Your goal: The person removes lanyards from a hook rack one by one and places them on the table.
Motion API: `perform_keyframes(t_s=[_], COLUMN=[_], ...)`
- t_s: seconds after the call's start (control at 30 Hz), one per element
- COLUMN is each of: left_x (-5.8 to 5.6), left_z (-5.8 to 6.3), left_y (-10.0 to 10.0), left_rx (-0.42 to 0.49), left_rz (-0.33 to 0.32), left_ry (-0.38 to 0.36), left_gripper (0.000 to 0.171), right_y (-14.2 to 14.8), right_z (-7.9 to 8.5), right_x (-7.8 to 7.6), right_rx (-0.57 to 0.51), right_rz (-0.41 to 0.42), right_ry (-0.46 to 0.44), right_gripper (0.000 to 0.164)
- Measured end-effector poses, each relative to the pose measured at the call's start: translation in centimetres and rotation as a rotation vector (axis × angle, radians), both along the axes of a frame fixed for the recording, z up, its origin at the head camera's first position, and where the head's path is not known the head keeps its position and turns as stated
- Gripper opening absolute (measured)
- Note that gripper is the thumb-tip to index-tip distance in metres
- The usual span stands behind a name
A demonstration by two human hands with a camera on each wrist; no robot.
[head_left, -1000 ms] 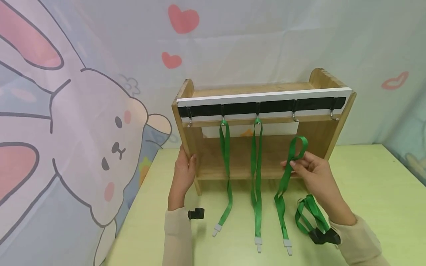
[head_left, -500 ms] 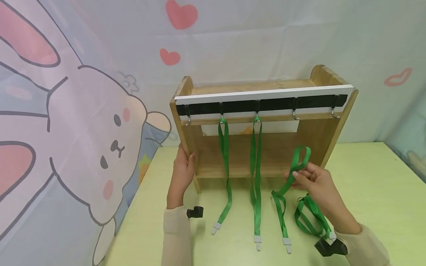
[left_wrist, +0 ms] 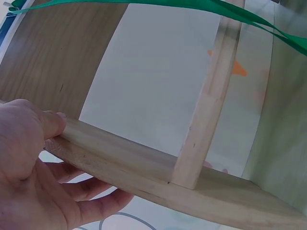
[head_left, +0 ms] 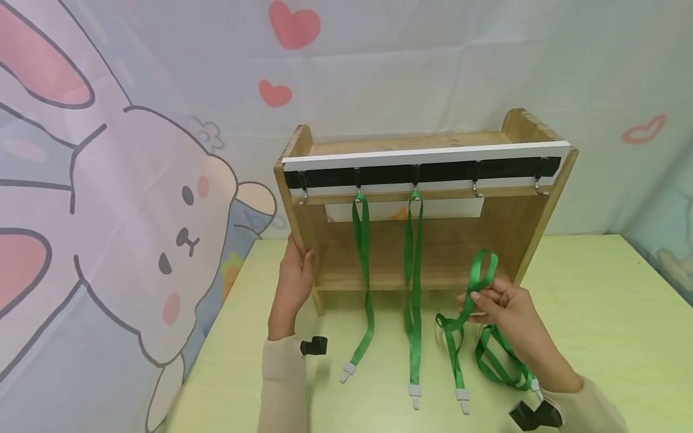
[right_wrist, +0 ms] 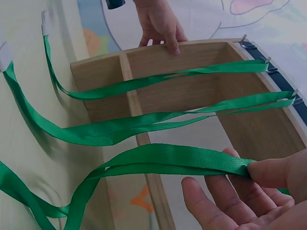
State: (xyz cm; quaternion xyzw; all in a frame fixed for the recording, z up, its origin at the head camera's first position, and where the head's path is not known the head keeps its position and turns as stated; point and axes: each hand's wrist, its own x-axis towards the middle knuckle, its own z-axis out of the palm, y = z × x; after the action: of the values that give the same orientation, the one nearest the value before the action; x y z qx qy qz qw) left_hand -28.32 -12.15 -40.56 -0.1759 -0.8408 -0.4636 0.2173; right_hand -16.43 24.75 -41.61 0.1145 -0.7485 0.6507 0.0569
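Note:
My left hand (head_left: 295, 276) grips the left side panel of a wooden shelf (head_left: 400, 279), thumb on the near face and fingers behind, as the left wrist view shows. With thumb and fingers, my right hand (head_left: 506, 307) pinches a green lanyard (right_wrist: 177, 160) near its looped top. Its loop stands above the fingers, and the lower strap droops to the table, ending in a pale clip (head_left: 462, 398). Two more green lanyards hang from hooks on the shelf: one lanyard (head_left: 361, 252) on the second hook from left, another lanyard (head_left: 413, 270) on the middle hook.
A coiled green lanyard (head_left: 500, 367) lies on the table (head_left: 612, 337) below my right wrist. The black hook strip (head_left: 444, 173) runs along the shelf's top front; its leftmost hook (head_left: 304, 195) and two right hooks, such as one hook (head_left: 476, 189), are bare. A printed cloth (head_left: 422, 66) hangs behind.
My right hand has lowered with the lanyard's loop, away from the hooks, and the lower strap has slackened and folded near the table. My left hand keeps its grip on the shelf.

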Motion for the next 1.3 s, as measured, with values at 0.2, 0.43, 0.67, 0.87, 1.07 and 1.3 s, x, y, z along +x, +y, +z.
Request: perform_keyframes(t_s=[0.2,0.43,0.67,0.87,1.07,1.3], left_x=[0.0,0.0,-0.2,-0.1,0.0,-0.1], left_z=[0.0,0.0,0.2,0.0,-0.3,-0.3], left_y=[0.0,0.1,0.1,-0.1,-0.2,0.0], left_rx=[0.002,0.000,0.001,0.021,0.033,0.027], left_rz=[0.001,-0.006,-0.007,0.005,0.002,-0.011], left_ry=[0.004,0.013,0.021,-0.032,-0.036,-0.005], left_gripper=[0.051,0.050,0.048,0.052,0.053,0.052], right_y=[0.0,-0.4,-0.6,-1.1,-1.7,-2.1], right_z=[-0.7,-1.2,-1.8,-2.6,-3.6,-4.6], right_x=[0.1,0.1,-0.2,-0.5,-0.4,-0.3], right_rx=[-0.026,-0.019,0.006,0.031,0.043,0.069], right_rz=[0.023,0.019,-0.017,-0.014,0.014,0.033], right_ry=[-0.035,-0.059,-0.057,-0.078,-0.152,-0.195], right_gripper=[0.022,0.018,0.018,0.021,0.028,0.021])
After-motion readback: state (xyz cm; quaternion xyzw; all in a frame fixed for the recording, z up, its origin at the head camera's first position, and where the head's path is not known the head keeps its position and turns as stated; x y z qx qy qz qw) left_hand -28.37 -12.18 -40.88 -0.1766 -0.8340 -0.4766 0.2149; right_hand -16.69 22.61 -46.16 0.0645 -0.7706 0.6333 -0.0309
